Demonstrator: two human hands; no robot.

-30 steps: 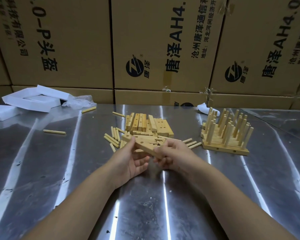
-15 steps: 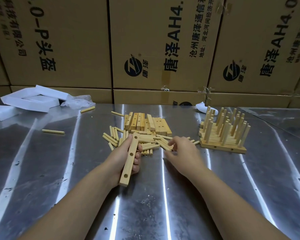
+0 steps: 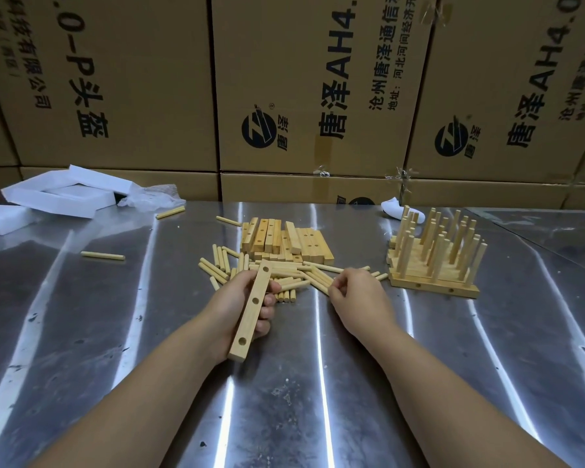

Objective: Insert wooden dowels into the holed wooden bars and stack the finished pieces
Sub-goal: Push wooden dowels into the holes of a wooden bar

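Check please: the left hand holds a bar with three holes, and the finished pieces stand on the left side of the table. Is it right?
Not quite. The head view shows the finished pieces on the right side of the table, beyond the right hand. The left hand does hold a bar with three holes.

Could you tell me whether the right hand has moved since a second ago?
Yes. The right hand has left the bar and shifted right, toward the finished stack, to the loose dowels.
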